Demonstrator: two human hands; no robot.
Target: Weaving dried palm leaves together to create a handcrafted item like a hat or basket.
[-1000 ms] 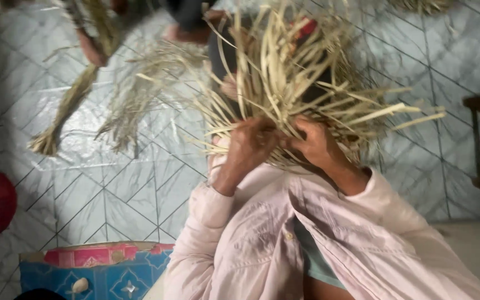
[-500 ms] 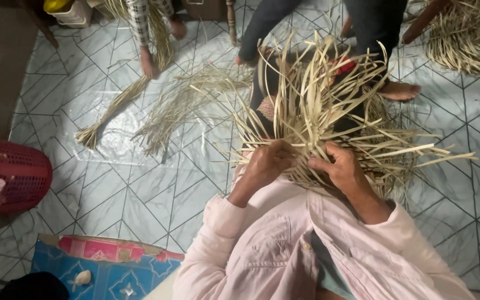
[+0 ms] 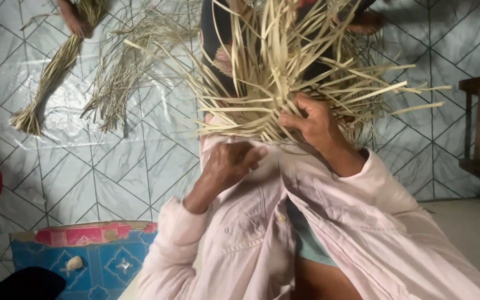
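Tiled floor (image 3: pixel 112 166), loose straw bundles (image 3: pixel 51 78) behind. Woven straw piece (image 3: pixel 284 78) on lap; right hand (image 3: pixel 312 125) grip closed on its strips, left hand (image 3: pixel 226 164) loosely curled, just below, holding nothing.

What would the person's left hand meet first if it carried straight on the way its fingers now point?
Probably the woven mass of pale straw strips: the left hand points up and right toward its lower edge, just apart from it, though depth is unclear.
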